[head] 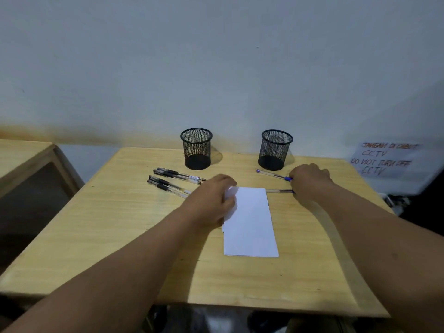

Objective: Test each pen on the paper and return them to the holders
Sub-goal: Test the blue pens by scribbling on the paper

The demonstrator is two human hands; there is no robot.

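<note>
**Pens could roll off the table**

Your left hand (213,200) grips the paper's (251,224) far-left corner; your right hand (310,181) covers blue pens (274,175) near the table's (120,236) far-right edge, grip unclear. A nudge could scatter them.

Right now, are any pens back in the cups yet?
No. Both cups look empty. The left hand rests on the paper, which shows no marks. The right hand is on the blue pens; whether it grips one is hidden. Four black pens lie untouched. All the testing and returning is left.
</note>
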